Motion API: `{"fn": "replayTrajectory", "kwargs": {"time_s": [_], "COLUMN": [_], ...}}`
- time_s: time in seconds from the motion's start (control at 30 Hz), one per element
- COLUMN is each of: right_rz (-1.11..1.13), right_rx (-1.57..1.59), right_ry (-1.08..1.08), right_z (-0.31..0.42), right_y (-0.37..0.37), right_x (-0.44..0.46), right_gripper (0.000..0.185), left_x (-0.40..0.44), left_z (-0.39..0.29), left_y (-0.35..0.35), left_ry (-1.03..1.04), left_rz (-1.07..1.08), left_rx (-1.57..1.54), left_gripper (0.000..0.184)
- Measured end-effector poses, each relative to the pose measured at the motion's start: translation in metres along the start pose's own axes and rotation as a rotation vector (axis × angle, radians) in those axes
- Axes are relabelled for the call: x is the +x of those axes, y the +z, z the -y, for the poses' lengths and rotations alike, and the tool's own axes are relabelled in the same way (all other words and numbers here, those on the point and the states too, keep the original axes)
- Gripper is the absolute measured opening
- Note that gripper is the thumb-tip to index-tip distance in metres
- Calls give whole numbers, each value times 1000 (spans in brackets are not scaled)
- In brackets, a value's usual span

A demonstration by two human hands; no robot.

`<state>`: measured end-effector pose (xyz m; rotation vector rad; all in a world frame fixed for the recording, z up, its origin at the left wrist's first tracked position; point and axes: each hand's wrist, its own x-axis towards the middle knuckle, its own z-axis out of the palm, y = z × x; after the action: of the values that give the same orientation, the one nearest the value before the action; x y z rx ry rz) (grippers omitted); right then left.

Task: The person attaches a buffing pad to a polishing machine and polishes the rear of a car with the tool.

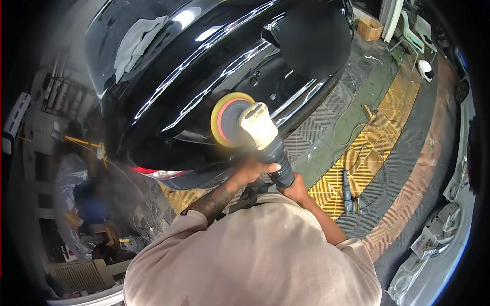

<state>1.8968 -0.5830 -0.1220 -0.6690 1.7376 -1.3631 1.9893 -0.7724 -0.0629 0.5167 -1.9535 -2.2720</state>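
Both hands are on a car polisher (258, 127) with a pale, stained head, a dark body and a round yellow foam pad (218, 120). The pad is against or very close to the glossy black rear panel of a car (189, 120); contact cannot be made out for certain. My left hand (252, 171) is closed at the side of the polisher's body, its thumb showing and its other fingers mostly hidden. Farther back, my right hand (295, 187) wraps round the rear end of the handle.
A grey cloth (138, 46) lies on the car's rear glass. A second power tool (348, 191) rests on the yellow floor tiles at right, with cords (337, 127) across the floor. Chairs (411, 35) and a cardboard box (369, 29) stand at far right. Plastic-wrapped items (71, 183) are at left.
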Motion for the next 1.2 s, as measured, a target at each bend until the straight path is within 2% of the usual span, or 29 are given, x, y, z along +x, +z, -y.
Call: {"fn": "replayTrajectory", "kwargs": {"time_s": [0.1,0.17,0.23,0.3,0.37,0.47,0.57,0.63,0.73,0.87,0.97,1.2], "right_rz": [22,78,54,40,-31,-59,-80,-38,39,177,124,-58], "right_rx": [-22,-13,-52,-103,-74,-18,32,6,-31,-112,-23,51], "right_ry": [37,-6,-25,-41,-55,-13,26,-88,-101,-106,-104,-68], "right_z": [-13,-16,7,10,3,-3,-5,-9,-4,12,2,-5], "right_y": [4,6,-1,-1,1,4,15,12,8,0,6,14], "right_x": [1,1,-3,-1,4,7,9,14,16,15,14,12], "right_gripper": [30,32,33,35,37,36,34,36,37,35,34,35], "left_x": [-10,-21,-24,-17,-7,10,9,3,-16,-33,-27,9], "left_z": [-9,-21,-11,-8,-11,-33,-33,-33,-10,-5,-13,-28], "left_y": [1,4,0,-2,-2,3,-1,-7,-14,-8,-9,-8], "left_ry": [-13,168,150,245,214,60,31,37,155,158,137,22], "left_rz": [-6,17,27,20,31,91,83,133,69,-34,15,93], "left_rx": [52,114,88,52,27,-3,-4,46,-87,-179,-79,-106], "left_gripper": [63,69,72,74,74,74,74,75,77,78,78,76]}}
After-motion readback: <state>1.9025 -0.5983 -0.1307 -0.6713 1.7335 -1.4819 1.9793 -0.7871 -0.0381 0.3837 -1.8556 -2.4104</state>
